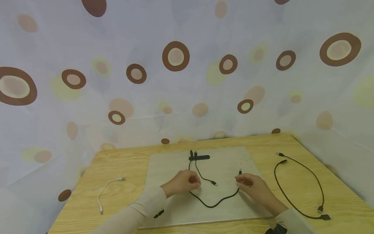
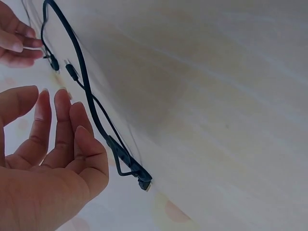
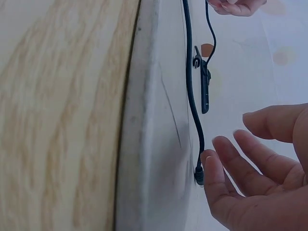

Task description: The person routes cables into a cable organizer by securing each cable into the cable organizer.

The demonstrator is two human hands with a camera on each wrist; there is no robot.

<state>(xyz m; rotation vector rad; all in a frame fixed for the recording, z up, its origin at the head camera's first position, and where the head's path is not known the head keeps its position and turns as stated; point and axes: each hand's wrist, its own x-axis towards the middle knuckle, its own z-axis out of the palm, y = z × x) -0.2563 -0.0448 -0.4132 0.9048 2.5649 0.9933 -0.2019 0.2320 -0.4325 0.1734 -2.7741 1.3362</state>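
On a pale board lies a thick black cable, curving from a black cable clip at the back toward the right. Two plugs stick out beyond the clip's left end. A second, thinner black cable runs from there to a plug between the hands. My left hand hovers by the thick cable, fingers loosely bent around nothing. Beside that cable's right-hand plug is my right hand, thumb apart from the fingers; whether a fingertip touches it I cannot tell.
A short white cable lies on the wooden table at the left. Toward the right edge, a black cable lies in a loop with several connectors. A small black item shows beside the left forearm. Patterned cloth hangs behind.
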